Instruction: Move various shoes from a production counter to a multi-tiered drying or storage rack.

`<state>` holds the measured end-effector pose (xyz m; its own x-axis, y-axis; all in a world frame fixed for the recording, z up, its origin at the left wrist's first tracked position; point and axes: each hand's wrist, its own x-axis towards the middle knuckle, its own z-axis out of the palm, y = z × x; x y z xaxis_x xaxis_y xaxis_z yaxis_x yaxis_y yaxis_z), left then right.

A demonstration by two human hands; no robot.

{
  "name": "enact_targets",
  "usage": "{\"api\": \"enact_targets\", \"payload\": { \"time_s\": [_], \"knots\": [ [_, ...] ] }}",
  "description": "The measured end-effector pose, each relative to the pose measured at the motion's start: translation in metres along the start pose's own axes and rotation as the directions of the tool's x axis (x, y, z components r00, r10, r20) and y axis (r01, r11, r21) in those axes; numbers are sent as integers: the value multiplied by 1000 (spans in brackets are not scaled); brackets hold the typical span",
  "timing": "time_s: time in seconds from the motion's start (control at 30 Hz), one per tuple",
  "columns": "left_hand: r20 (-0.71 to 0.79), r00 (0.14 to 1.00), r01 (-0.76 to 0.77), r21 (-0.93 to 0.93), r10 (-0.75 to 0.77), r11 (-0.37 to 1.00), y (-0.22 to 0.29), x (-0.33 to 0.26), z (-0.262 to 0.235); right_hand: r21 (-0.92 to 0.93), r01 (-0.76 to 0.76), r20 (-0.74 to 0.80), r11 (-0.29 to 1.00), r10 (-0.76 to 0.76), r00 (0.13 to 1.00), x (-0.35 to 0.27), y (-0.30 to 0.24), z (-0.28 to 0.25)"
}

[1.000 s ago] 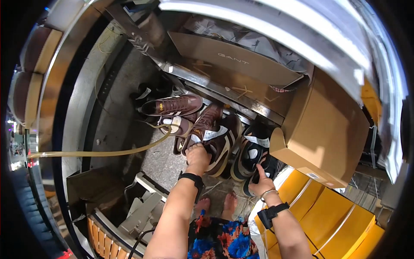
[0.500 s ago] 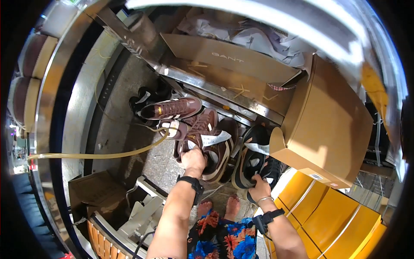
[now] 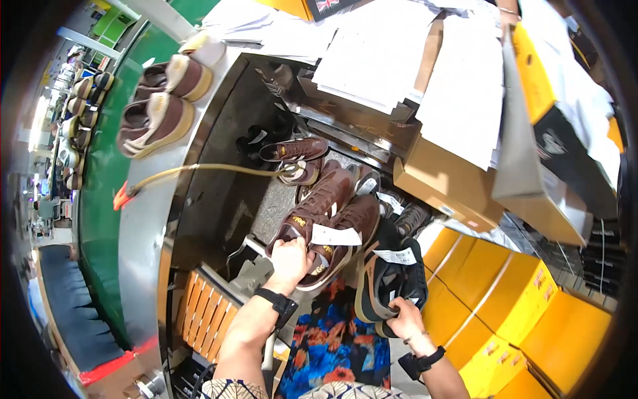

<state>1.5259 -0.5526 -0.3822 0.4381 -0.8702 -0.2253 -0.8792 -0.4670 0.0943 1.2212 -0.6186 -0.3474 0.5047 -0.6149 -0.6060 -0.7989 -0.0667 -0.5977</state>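
Bending both forearms in from the near edge, we curl the fingers of our left hand (image 3: 291, 261) tightly over the heels of two burgundy shoes (image 3: 325, 203) in the middle, while our right hand (image 3: 405, 320), lower and to the right, grips the heel end of the black shoes (image 3: 417, 289) between thumb and fingers, toes pointing far. Past them on the far right we see a brown carton (image 3: 438, 183) partly hidden beneath white papers (image 3: 458, 100), and nearer on the right, strapped yellow boxes (image 3: 512, 286), the contents of both hidden from us.
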Motion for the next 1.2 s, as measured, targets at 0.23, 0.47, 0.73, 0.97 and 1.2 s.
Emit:
{"api": "enact_targets", "payload": {
  "time_s": [0.23, 0.47, 0.73, 0.97, 1.2],
  "knots": [
    [-268, 930, -295, -129, 253, 947, 40, -63, -114, -126, -3, -283, 992, -33, 958, -179, -55, -54],
    [-480, 778, -549, -203, 406, 811, 99, -113, -198, -148, -66, -586, 987, -34, 810, -328, -68, -53],
    [-513, 620, -737, -121, 593, 665, 174, -205, -228, -82, -147, -813, 986, 19, 581, -472, -5, -7],
    [-492, 430, -902, -204, 757, 380, 301, -335, -213, 108, -311, -883, 944, 235, 407, -653, 90, 58],
    [-506, 415, -783, -621, 757, 14, 451, -421, -243, 523, -218, -830, 824, 550, 86, -761, 165, 99]
  ]
}}
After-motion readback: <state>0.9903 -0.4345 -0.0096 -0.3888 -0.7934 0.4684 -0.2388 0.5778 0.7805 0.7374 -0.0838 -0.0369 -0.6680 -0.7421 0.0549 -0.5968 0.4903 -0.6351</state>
